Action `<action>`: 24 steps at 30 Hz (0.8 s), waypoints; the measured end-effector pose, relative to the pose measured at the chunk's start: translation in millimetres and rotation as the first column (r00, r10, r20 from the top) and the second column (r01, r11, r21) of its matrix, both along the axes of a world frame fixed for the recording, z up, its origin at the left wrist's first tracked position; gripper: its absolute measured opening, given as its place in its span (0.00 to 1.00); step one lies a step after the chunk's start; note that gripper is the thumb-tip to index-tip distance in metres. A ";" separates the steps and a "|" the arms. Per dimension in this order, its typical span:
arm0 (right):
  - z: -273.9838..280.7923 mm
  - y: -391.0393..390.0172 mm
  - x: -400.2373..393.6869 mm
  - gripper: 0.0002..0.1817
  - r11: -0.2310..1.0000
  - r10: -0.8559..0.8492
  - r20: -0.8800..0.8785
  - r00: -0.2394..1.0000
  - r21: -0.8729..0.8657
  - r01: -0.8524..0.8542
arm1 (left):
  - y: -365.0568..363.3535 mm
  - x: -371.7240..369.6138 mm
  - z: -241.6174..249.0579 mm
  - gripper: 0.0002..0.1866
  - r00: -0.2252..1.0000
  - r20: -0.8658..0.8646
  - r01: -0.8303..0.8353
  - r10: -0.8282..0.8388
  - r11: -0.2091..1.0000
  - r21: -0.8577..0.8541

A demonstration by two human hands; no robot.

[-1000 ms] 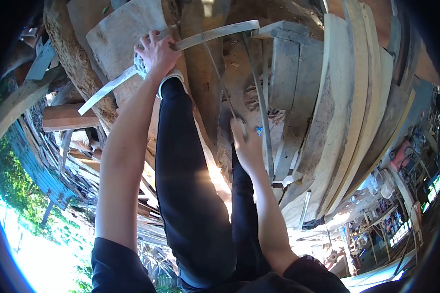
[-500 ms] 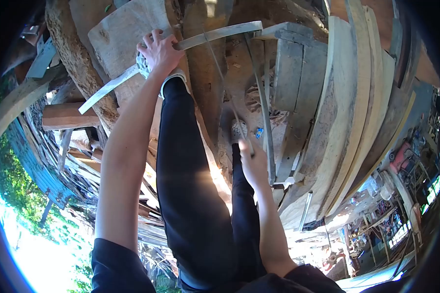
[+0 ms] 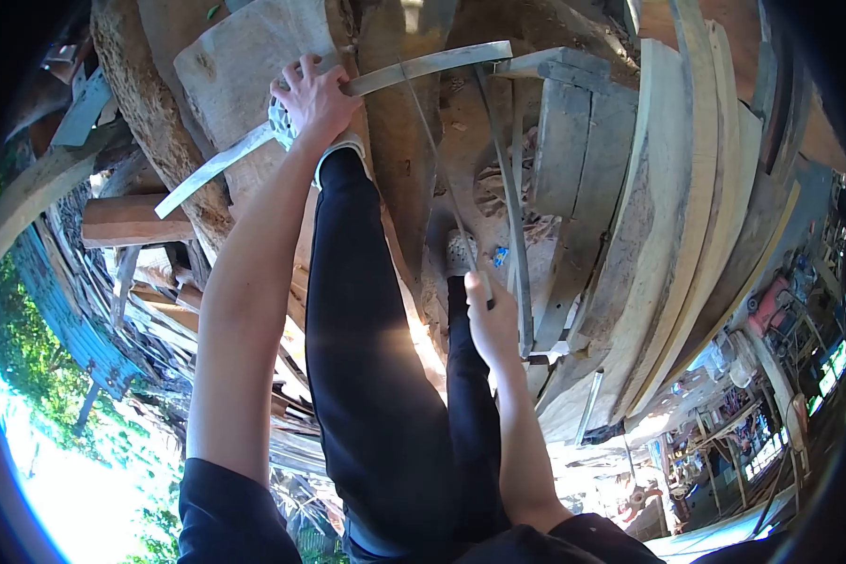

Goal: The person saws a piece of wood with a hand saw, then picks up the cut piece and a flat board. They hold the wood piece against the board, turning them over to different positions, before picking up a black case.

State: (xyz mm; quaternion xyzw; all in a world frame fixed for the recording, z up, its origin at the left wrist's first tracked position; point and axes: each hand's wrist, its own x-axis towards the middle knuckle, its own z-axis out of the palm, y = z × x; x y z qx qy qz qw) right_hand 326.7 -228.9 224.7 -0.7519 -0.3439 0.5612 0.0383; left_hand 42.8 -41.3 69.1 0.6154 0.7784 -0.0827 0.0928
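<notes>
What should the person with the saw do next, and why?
Probably push the saw forward again. The right hand grips its near end, drawn in close to the body, while the left hand presses down the long wooden strip that the blade crosses, with a foot braced beside it.

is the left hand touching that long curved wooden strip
Touching. The head view shows the left hand closed over the curved wooden strip, fingers wrapped across it with no gap.

Hard daylight blows out the lower left of the frame to white, a sun flare streaks the centre over the dark trouser leg (image 3: 371, 376), and fisheye bending curls every edge into a black vignette, corners soft.
</notes>
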 end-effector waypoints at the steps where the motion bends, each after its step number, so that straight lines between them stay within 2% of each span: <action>1: -2.0 5.7 0.2 0.33 0.998 -0.009 0.001 1.000 0.059 0.009 | 2.3 0.2 -0.5 0.20 1.000 0.008 0.010 -0.010 1.000 0.029; 3: -32.4 35.7 -5.5 0.35 0.997 0.071 -0.017 0.997 0.035 -0.070 | 4.1 1.7 0.8 0.20 1.000 0.015 -0.002 0.001 1.000 0.014; 5: -67.5 87.1 -31.0 0.38 0.984 0.145 -0.019 0.989 0.107 -0.142 | 3.0 3.9 1.6 0.20 1.000 0.012 -0.009 0.009 1.000 -0.002; 8: -94.2 106.6 -51.4 0.37 0.987 0.119 0.021 0.993 0.103 -0.120 | 5.9 1.2 2.3 0.20 1.000 0.010 -0.010 0.010 1.000 -0.007; 10: -66.0 73.3 -39.0 0.36 0.987 0.084 -0.049 0.995 0.139 -0.077 | 4.2 0.8 4.9 0.20 0.999 0.039 -0.006 0.007 1.000 -0.024; 12: -46.0 11.9 -13.1 0.33 0.967 0.094 0.053 0.994 0.235 -0.104 | 5.6 2.8 3.7 0.20 0.999 0.035 -0.019 0.019 1.000 -0.025; 14: -16.5 -27.0 10.5 0.29 0.991 0.000 -0.029 1.000 0.131 0.004 | 3.3 -0.5 3.5 0.20 0.999 0.020 -0.025 0.026 0.999 -0.038; 17: 9.0 -11.9 17.2 0.29 0.995 0.090 0.031 0.996 0.039 -0.091 | 0.8 0.7 3.7 0.20 1.000 0.024 0.005 -0.006 1.000 0.021; 20: 5.7 -4.3 9.5 0.30 0.999 0.035 0.025 0.999 -0.004 -0.035 | 5.7 2.2 4.9 0.20 0.999 0.028 -0.022 0.022 1.000 -0.020; 24: -4.4 -2.8 4.5 0.32 0.997 0.052 0.004 0.999 0.051 -0.053 | 4.0 1.8 4.8 0.19 1.000 0.010 -0.017 0.017 1.000 -0.012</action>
